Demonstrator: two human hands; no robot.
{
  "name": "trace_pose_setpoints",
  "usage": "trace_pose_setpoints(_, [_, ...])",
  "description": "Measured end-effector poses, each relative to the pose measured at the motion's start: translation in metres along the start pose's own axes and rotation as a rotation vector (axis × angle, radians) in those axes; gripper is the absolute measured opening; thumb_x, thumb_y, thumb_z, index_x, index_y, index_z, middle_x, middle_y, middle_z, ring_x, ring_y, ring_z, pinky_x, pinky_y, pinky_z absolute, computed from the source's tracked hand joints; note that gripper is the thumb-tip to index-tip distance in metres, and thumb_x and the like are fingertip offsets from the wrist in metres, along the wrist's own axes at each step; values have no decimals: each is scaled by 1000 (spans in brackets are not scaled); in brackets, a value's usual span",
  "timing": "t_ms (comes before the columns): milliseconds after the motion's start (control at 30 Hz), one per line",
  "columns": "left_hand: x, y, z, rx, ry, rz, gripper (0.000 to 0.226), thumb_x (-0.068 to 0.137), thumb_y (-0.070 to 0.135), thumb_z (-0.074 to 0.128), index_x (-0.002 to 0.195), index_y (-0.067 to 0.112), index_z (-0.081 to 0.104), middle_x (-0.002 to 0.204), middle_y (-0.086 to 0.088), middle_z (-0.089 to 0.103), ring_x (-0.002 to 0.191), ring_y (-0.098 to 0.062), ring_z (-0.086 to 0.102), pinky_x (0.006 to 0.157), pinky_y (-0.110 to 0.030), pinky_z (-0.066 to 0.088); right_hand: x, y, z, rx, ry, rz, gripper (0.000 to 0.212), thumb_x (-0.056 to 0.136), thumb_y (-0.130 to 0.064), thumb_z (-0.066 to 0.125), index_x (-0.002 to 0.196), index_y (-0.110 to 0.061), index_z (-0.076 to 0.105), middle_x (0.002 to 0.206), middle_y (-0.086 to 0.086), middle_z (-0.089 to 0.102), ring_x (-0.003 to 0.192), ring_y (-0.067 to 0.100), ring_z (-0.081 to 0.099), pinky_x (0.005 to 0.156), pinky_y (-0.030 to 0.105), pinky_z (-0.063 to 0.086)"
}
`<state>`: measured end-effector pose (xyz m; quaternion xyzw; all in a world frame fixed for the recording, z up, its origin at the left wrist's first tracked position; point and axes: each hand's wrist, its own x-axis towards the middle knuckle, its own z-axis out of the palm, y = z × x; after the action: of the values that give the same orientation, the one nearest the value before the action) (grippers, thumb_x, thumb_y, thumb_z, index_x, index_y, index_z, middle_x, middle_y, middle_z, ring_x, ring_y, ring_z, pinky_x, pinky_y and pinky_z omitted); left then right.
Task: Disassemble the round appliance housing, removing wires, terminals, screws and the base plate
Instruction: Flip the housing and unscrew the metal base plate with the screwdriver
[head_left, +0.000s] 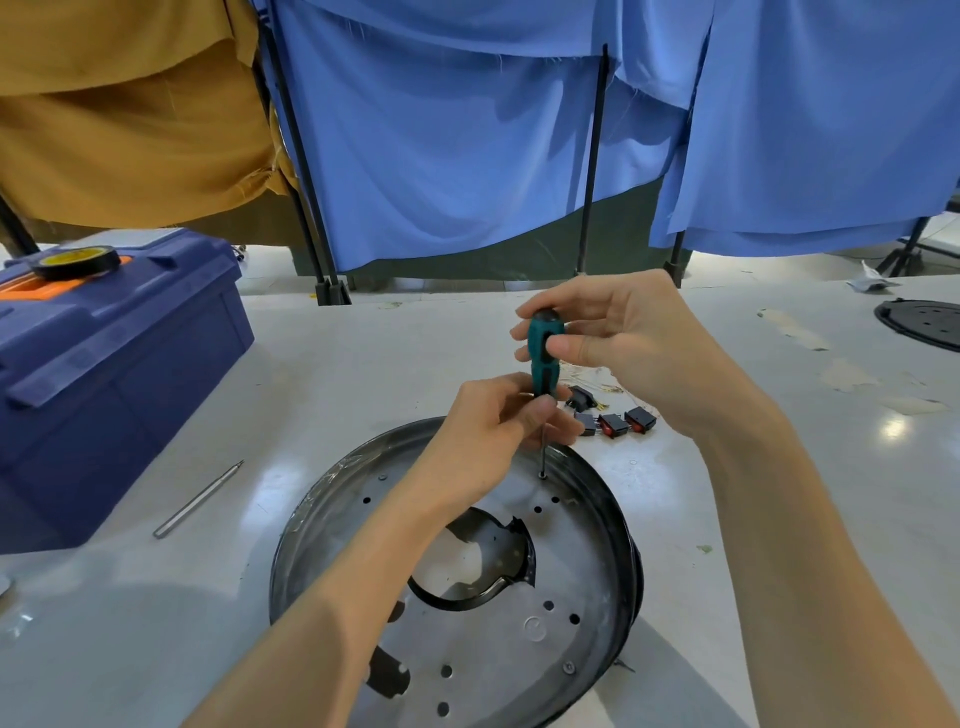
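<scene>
Round dark metal appliance housing: laid near centre on the white table, perforated silver base plate uppermost. Teal-and-black screwdriver: held upright, tip set on a screw at the plate's far edge; lower handle pinched by the left hand, top grasped by the right hand. Black-and-red rocker switches: laid just beyond.

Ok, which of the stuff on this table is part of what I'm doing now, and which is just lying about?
In the job: screwdriver, gripped by left hand and right hand; screw under its tip; housing; second screw.
Lying about: switches, toolbox, tape, rod, black disc.
</scene>
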<state>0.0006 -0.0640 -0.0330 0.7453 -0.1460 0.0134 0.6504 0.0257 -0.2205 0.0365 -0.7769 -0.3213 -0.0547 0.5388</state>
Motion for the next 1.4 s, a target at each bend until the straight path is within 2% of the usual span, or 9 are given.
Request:
trace_pose_setpoints(133, [0, 0, -1, -15, 48, 16, 22, 84, 18, 69, 101, 8, 60, 82, -5, 75, 81, -22, 73, 87, -39, 57, 0, -2, 3, -182, 11, -20, 22, 77, -25, 77, 98, -29, 74, 90, -12, 71, 85, 3, 66, 77, 12, 52])
trace_pose_setpoints(333, [-1, 2, -2, -20, -35, 0, 19, 99, 9, 45, 102, 14, 62, 87, -3, 76, 88, -18, 72, 81, -26, 57, 0, -1, -3, -89, 21, -19, 35, 84, 7, 62, 100, -23, 73, 93, -2, 74, 90, 10, 69, 78, 17, 55])
trace_pose_setpoints(433, [0, 2, -3, -18, -10, -4, 16, 99, 7, 46, 100, 11, 61, 81, -4, 74, 84, -20, 73, 77, -25, 57, 0, -3, 0, -127, -31, -35, 25, 87, -11, 65, 102, -30, 72, 98, -14, 72, 98, 3, 65, 86, 15, 51])
trace_pose_setpoints(533, [0, 1, -2, -12, 21, 20, 9, 91, 12, 60, 100, 9, 60, 79, -6, 74, 79, -22, 72, 81, -34, 59, 0, -4, 3, -191, -27, -24, 23, 76, -32, 77, 97, -37, 72, 96, -18, 69, 93, 2, 63, 80, 19, 56])
trace_pose_setpoints(733, [-1, 3, -1, 23, -43, 20, 18, 99, 11, 46, 105, 18, 61, 85, -1, 75, 90, -18, 72, 89, -28, 55, 0, -2, 0, -46, -7, -14, 33, 80, 11, 63, 104, -11, 71, 90, 2, 75, 87, 11, 72, 80, 19, 56])
trace_pose_setpoints(800, [-2, 4, -1, -4, -33, 2, 19, 100, 9, 45, 102, 18, 61, 84, -2, 75, 88, -18, 72, 85, -25, 56, 0, -3, 2, -35, -16, -8, 29, 84, 7, 62, 103, -12, 72, 93, 3, 74, 88, 10, 71, 80, 17, 55])
trace_pose_setpoints(933, [-2, 4, -1, 6, 8, 25, 8, 92, 12, 60, 100, 14, 60, 80, -5, 74, 80, -18, 72, 81, -29, 58, 0, -6, 3, -212, -9, -2, 26, 77, -28, 77, 100, -36, 71, 95, -14, 69, 89, 3, 65, 77, 14, 54])
trace_pose_setpoints(1133, [-1, 3, -1, 25, 1, 29, 10, 96, 15, 54, 100, 17, 62, 81, -1, 74, 87, -19, 72, 87, -34, 56, 0, -5, 3, -20, -13, -1, 30, 82, 14, 61, 103, -7, 69, 92, 5, 74, 85, 10, 73, 77, 17, 56])
trace_pose_setpoints(1400, [-3, 3, 0, -28, 7, 7, 15, 99, 6, 47, 100, 7, 61, 76, -7, 71, 77, -20, 72, 74, -25, 57, 0, -2, 2, 4, -23, 16, 34, 89, 15, 49, 106, -7, 68, 98, 5, 73, 87, 11, 72, 76, 17, 56])
